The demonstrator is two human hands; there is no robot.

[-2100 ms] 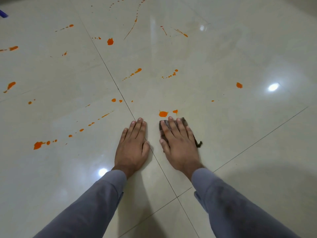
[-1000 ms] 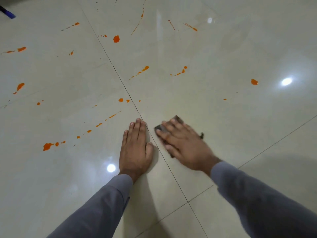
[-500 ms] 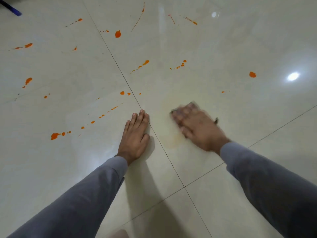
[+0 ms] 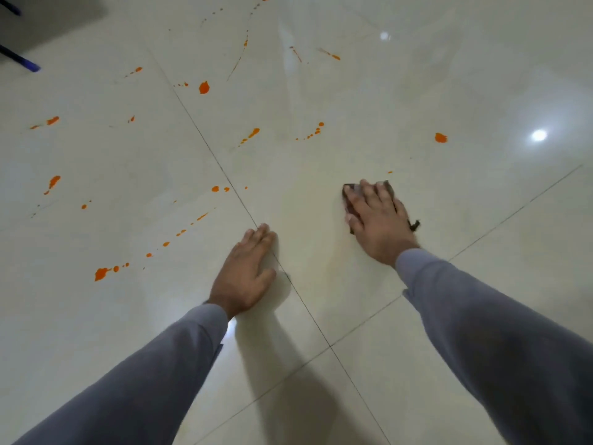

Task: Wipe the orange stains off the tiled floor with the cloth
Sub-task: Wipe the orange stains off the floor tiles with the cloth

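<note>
My right hand (image 4: 377, 220) lies flat on a small dark cloth (image 4: 349, 191), fingers straight and spread, pressing it onto the pale tiled floor (image 4: 321, 300). Only the cloth's edges show around my fingers and by my wrist. My left hand (image 4: 247, 271) rests flat on the floor beside a tile joint, fingers together, holding nothing. Orange stains dot the tiles: a blob with a dotted trail (image 4: 102, 273) to the left of my left hand, two spots (image 4: 215, 188) ahead of it, a tiny speck (image 4: 390, 172) just beyond the cloth and a blob (image 4: 441, 137) farther right.
More orange splashes (image 4: 203, 87) and thin streaks (image 4: 244, 46) run across the far tiles. A blue object (image 4: 22, 61) lies at the far left edge beside a dark patch of floor. Bright light reflections (image 4: 538, 135) shine on the glossy tiles.
My right hand has slid the cloth to the right and forward, away from my left hand. The two orange spots near the cloth 2 s ago are gone. My left hand stays planted.
</note>
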